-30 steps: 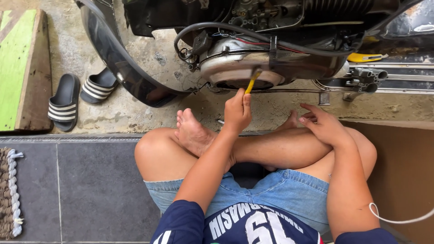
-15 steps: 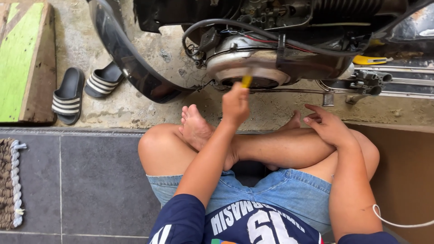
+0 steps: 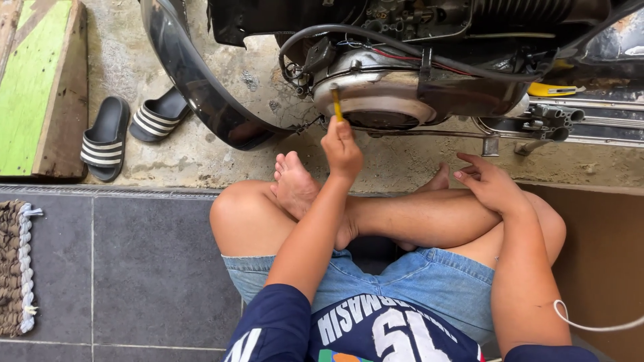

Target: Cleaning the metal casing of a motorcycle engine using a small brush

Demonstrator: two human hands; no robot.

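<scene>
The yellow-handled tool (image 3: 336,106), thin and straight like a screwdriver, is in the left hand (image 3: 342,149), and its tip rests on the left edge of the round metal engine cover (image 3: 376,100). This cover is my landmark for all places.

The biggest thing is the dark scooter body (image 3: 416,27) above and around the cover, with black rubber hoses, red wires and greasy metal parts. To the left of the cover a glossy black curved fender (image 3: 184,80) bends down to the rough, stained concrete floor (image 3: 221,161). Far to the left of the cover lies a green painted wooden board (image 3: 30,87) with worn brown edges. Below the cover, the person sits with crossed bare legs on smooth dark grey tiles (image 3: 134,268). On the lower right of the cover there is a flat brown cardboard sheet (image 3: 604,255).

Left of the cover, beside the fender, lies a pair of black rubber sandals with white stripes (image 3: 127,131). The left hand is closed tightly around the yellow handle. The right hand (image 3: 490,184) rests on the knee, lower right of the cover, with fingers loosely apart and holding nothing. A small yellow object (image 3: 553,88) lies right of the cover.
</scene>
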